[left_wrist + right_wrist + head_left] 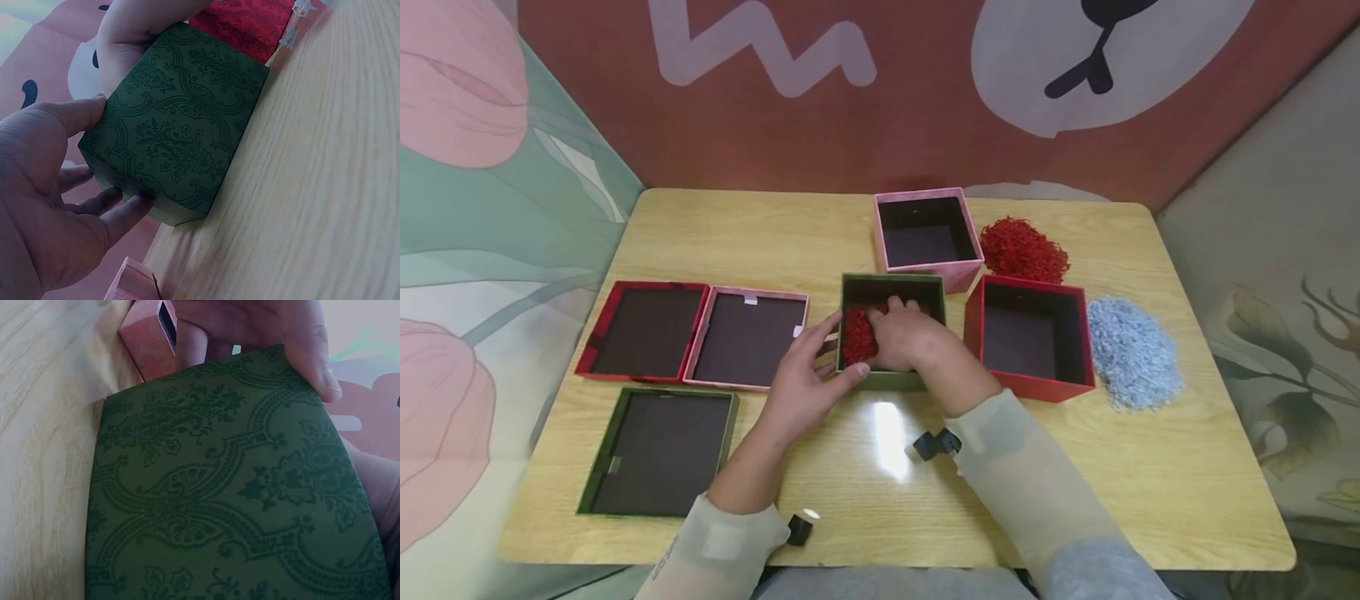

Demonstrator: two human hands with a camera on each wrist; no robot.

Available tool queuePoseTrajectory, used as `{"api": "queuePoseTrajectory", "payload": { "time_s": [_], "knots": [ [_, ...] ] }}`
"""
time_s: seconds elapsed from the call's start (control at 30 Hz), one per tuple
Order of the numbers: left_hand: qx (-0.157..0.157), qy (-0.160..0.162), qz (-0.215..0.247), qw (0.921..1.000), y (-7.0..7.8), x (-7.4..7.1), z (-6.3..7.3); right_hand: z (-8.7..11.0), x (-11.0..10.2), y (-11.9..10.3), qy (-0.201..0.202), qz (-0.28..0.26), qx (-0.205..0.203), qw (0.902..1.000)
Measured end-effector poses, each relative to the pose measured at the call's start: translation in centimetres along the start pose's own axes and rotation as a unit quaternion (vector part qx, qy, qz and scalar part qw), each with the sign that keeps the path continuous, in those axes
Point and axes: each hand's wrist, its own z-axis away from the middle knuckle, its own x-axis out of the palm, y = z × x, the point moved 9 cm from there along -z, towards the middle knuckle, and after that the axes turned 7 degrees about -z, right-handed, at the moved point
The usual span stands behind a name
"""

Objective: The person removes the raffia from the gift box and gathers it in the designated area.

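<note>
A green patterned box [891, 381] without a lid stands mid-table, with red shredded paper [859, 335] showing inside its left part. My left hand [805, 379] holds this box at its near left corner, thumb at the front rim and fingers along the left side. The left wrist view shows that thumb [87, 114] on the box edge and the fingers against the side wall. Inside the box, my right hand [910, 333] reaches down onto the red shreds with its fingers spread. The box wall hides that hand's work in both wrist views.
Behind stands an open pink box [958, 275], and to the right an open red box [1037, 386]. Piles of red shredded paper [1024, 250] and pale blue shredded paper [1133, 354] lie right. Red [643, 332], pink [748, 337] and green [658, 454] lids lie inside-up on the left.
</note>
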Motion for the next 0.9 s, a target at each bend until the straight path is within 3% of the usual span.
{"api": "queuePoseTrajectory", "payload": {
  "time_s": [0.37, 0.63, 0.9],
  "knots": [
    [0.011, 0.006, 0.021, 0.9997, -0.2, 0.0, 0.0, -0.1, 0.5, -1.5, -0.029, -0.015, -0.076, 0.9966],
    [0.011, 0.009, 0.037, 0.9992, -0.3, -0.2, 0.0, -0.3, 0.7, -2.8, -0.052, -0.025, -0.162, 0.9851],
    [0.004, 0.0, 0.062, 0.998, -0.2, 0.0, 0.0, 0.1, 0.7, -3.0, -0.094, -0.065, -0.189, 0.9753]
  ]
}}
